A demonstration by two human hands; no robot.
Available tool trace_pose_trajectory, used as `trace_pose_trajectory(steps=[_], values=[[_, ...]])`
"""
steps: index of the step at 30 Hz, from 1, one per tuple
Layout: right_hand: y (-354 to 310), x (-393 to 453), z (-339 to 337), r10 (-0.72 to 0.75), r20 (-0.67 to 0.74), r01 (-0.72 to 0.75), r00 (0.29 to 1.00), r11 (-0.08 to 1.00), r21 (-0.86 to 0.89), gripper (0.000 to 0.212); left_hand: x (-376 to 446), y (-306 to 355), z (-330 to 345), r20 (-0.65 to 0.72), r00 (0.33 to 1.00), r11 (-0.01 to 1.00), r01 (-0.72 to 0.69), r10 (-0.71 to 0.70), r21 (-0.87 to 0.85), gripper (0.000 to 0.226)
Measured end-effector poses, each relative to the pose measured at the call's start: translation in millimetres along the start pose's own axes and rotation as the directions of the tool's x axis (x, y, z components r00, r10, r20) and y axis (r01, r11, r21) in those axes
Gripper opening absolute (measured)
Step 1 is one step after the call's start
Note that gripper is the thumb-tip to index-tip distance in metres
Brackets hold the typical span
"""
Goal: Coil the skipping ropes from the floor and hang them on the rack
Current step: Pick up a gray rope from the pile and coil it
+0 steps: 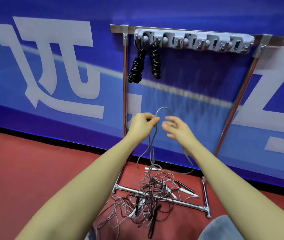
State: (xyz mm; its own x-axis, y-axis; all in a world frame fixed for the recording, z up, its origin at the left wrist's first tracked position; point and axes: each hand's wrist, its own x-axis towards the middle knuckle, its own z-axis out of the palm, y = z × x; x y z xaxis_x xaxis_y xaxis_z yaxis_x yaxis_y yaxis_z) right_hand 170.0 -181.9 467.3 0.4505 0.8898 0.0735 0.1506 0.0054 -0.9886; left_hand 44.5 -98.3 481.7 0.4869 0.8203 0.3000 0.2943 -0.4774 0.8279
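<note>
On the far left of the grey plastic hook strip [194,41] of the chrome tube rack [125,87], two black coiled skipping ropes [143,64] already hang side by side, wound tight and dangling. Below, the left hand [142,124] pinches a thin grey skipping rope [152,141] where it arches into a small loop [162,110]; its fingers are closed on the cord. Just to the right, the right hand [175,128] hovers with fingers spread and slack, and whether it touches the loop's other leg I cannot tell, since motion blurs it. The cord looks light, limp and smooth, likely to slip and spring out of a coil unless each turn is pinched, so gripping near the stiff handles seems the surer start. Strands fall to the tangled heap of grey and dark ropes [148,196] on the red floor [33,170], lying across the rack's base bar. How many ropes are there, and which white or black handle belongs to the held cord, is impossible to sort out.
</note>
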Motion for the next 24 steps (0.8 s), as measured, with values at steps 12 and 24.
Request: trace_pose_trajectory(steps=[12,24], values=[[8.9,0.5,10.7,-0.034,0.159,0.096,0.987,0.91,-0.402,0.017,12.5,31.8,-23.7,-0.047,0.995,0.983,-0.095,0.088,-0.159,0.023],[-37.0,1.9,6.8,-0.113,-0.192,0.158,0.975,0.958,0.239,0.02,-17.5,-15.3,13.2,0.177,0.984,0.999,0.007,-0.016,0.052,0.013]])
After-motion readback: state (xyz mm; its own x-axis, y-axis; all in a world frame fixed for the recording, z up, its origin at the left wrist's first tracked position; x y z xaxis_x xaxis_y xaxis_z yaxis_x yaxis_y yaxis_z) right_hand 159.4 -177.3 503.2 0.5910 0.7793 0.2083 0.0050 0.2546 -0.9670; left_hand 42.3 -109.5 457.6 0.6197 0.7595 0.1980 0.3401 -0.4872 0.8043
